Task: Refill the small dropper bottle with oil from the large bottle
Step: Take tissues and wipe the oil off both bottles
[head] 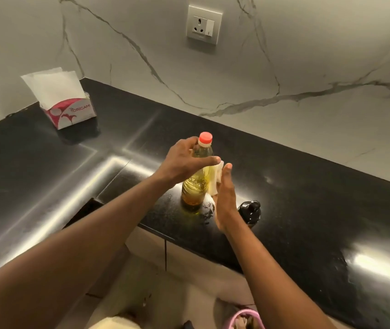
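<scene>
Head view, black countertop (pixel 307 210) across frame, tissue box (pixel 72 112) upper left, large bottle (pixel 195 186) of yellow oil upright at centre, left hand (pixel 184 162) grasping its shoulder, right hand (pixel 226 195) flat with straight fingers against white tissue (pixel 214 184) on bottle's right side, dark small dropper bottle (pixel 249 211) just right of that hand, red cap (pixel 205 137) on large bottle

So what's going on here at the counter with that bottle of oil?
A person stands at a black counter. The left hand grips the large bottle of yellow oil near its shoulder; its red cap is on. The right hand, fingers straight, holds a white tissue against the bottle's side, apparently wiping it. The small dark bottle stands just right of that hand, untouched.
</scene>
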Motion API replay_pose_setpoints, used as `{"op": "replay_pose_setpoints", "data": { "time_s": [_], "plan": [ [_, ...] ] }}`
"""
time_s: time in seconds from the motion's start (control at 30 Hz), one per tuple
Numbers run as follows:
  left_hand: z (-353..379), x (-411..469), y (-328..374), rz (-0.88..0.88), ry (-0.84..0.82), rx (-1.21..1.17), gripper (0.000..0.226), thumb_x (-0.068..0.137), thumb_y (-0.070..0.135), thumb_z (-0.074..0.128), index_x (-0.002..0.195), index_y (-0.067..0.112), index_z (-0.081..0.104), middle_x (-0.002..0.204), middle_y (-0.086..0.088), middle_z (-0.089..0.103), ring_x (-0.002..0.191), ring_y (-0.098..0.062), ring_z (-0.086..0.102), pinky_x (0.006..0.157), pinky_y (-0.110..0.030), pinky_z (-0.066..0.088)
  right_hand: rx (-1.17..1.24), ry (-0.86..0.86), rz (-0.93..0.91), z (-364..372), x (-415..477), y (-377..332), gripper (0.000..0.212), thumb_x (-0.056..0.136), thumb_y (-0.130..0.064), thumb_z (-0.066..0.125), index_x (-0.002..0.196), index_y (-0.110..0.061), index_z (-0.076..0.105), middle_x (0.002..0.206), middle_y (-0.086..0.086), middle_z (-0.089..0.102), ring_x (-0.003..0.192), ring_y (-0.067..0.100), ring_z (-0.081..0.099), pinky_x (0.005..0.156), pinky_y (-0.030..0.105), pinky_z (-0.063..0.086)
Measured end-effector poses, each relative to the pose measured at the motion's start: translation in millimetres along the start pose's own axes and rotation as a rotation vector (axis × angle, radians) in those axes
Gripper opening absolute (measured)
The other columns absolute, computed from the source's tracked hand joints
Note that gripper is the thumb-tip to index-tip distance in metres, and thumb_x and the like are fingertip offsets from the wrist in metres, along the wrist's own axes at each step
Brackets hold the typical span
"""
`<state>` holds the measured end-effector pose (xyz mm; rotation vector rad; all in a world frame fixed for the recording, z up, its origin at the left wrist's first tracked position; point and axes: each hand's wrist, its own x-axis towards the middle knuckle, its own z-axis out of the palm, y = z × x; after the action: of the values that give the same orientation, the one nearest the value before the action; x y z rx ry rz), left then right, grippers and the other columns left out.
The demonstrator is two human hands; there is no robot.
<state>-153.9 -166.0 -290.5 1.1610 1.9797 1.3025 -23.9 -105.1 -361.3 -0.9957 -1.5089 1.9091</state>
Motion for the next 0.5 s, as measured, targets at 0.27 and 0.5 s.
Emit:
{"op": "replay_pose_setpoints", "data": {
  "time_s": [0.27, 0.5],
  "plan": [
    [-12, -2, 4, 0.004, -0.202, -0.116, 0.050, 0.077, 0.022, 0.082, 0.123, 0.008, 0.068, 0.112, -0.014, 0.071, 0.105, -0.024, 0.072, 0.098, -0.051, 0.058, -0.018, 0.095, 0.039, 4, -6, 14, 0.059, 0.100, -0.072, 0.020, 0.130, -0.040, 0.060, 0.119, -0.015, 0.070, 0.122, 0.011, 0.062, 0.097, 0.031, 0.046],
    [-9, 0, 5, 0.015, -0.277, -0.041, 0.059, 0.084, 0.023, 0.084, 0.138, 0.028, 0.060, 0.116, 0.000, 0.068, 0.109, -0.017, 0.069, 0.099, -0.045, 0.058, 0.081, 0.153, -0.020, 9, -26, 15, 0.054, 0.100, -0.070, 0.024, 0.129, -0.042, 0.060, 0.123, -0.020, 0.070, 0.116, -0.003, 0.062, 0.104, 0.028, 0.042]
  ]
}}
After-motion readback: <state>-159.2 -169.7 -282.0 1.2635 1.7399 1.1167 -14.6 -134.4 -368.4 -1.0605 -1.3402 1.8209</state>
